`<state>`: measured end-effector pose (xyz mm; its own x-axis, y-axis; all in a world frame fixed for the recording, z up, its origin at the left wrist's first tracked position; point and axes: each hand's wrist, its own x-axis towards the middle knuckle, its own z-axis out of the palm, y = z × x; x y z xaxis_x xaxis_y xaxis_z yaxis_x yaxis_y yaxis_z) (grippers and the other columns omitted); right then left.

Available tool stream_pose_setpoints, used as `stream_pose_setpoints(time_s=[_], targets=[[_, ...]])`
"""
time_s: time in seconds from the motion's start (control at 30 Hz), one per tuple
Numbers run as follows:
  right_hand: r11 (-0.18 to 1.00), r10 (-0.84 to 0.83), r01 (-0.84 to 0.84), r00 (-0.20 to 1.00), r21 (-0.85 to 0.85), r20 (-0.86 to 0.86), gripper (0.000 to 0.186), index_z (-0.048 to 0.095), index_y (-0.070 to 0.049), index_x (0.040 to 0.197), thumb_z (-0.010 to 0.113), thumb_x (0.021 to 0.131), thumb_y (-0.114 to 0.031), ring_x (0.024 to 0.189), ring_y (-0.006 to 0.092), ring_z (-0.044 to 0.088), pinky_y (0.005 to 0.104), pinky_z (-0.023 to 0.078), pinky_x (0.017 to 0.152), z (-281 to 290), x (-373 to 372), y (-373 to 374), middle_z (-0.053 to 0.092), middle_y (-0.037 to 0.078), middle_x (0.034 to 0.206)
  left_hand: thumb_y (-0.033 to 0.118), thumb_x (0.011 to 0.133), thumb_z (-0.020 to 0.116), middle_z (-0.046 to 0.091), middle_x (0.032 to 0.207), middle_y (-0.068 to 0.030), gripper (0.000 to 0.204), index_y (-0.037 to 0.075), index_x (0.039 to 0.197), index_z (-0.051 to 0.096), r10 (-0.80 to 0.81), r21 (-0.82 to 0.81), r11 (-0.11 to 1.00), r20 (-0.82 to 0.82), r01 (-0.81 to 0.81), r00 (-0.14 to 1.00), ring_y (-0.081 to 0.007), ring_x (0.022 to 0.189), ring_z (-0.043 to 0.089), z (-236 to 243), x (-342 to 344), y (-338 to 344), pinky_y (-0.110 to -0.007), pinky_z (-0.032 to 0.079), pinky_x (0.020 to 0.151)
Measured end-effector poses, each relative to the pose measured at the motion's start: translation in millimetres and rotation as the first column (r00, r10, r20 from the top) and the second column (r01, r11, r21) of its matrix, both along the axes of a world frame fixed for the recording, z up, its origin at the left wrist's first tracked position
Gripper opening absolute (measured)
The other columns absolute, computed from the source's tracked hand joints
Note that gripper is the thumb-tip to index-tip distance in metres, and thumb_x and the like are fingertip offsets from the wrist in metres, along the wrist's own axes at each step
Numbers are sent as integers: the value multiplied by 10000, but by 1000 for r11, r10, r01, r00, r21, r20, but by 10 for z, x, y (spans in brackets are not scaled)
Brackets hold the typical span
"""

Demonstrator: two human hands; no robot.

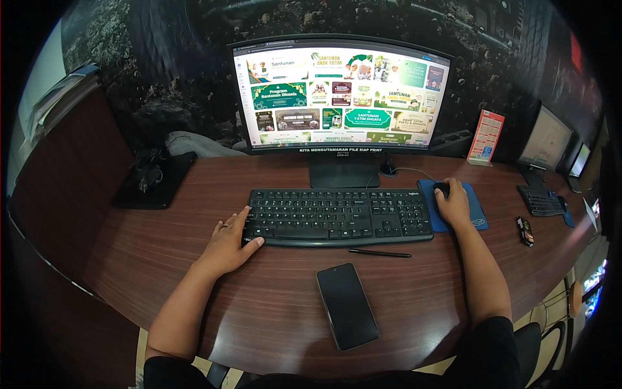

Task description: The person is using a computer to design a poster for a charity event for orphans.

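My left hand (pixel 225 249) rests at the left end of a black keyboard (pixel 350 237). Its fingers are stretched out, with the thumb apart near the keyboard's front corner, and it holds nothing. On the right, my right hand (pixel 455 206) is curled over a dark computer mouse (pixel 442 187), which lies on a blue mouse pad (pixel 477 211); the palm and fingers hide part of the mouse. Behind the keyboard stands a wide monitor (pixel 337 84) showing a grid of mostly green and white banner designs.
A dark phone (pixel 347 306) and a black pen (pixel 380 253) lie in front of the keyboard. Further right are a small dark box (pixel 525 231), an upright red-and-white card (pixel 486 138) and a second keyboard (pixel 543 201). A black stand (pixel 155 181) with coiled cable sits at left beside a wooden partition (pixel 71 149).
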<state>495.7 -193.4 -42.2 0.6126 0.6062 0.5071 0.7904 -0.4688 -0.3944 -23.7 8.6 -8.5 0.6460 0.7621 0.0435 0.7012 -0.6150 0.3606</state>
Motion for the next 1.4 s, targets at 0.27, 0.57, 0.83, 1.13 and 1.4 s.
stream_pose_setpoints(time_s=[0.27,0.57,0.83,1.13,1.4], targets=[[1000,-4,4,1000,-8,-6,398,598,-36,1225,703,901,-241,1161,425,603,515,467,995,32,-6,-11,636,195,1257,472,989,607,411,1571,-288,843,27,1609,247,18,-13,1000,-18,-18,1000,-397,1518,326,58,12,-32,-529,183,1259],[1000,-9,9,1000,-16,1,386,599,-49,1220,699,905,-247,1166,416,600,516,466,993,30,-10,-9,633,190,1251,472,991,606,405,1577,-284,850,28,1614,236,20,-16,1000,-22,-20,1000,-388,1524,316,42,5,-29,-523,178,1263],[1000,-6,6,1000,-11,1,388,597,-47,1222,700,903,-242,1163,410,602,518,463,992,12,0,-1,632,189,1248,476,991,605,434,1551,-299,854,24,1613,235,9,2,1000,-8,-9,1000,-406,1513,332,21,-7,-16,-524,182,1260],[1000,-4,4,1000,-11,5,389,599,-40,1223,696,903,-241,1157,420,602,519,464,988,12,10,-6,632,196,1248,481,992,602,433,1554,-292,849,34,1613,235,13,-1,1000,-14,-13,1000,-409,1511,333,38,7,-28,-527,190,1257],[1000,-9,9,1000,-17,-5,391,598,-41,1223,697,906,-246,1161,416,602,516,464,987,14,12,-5,632,196,1254,477,991,605,429,1557,-292,850,40,1616,230,9,-1,1000,-13,-9,1000,-406,1513,332,17,2,-20,-526,186,1259]])
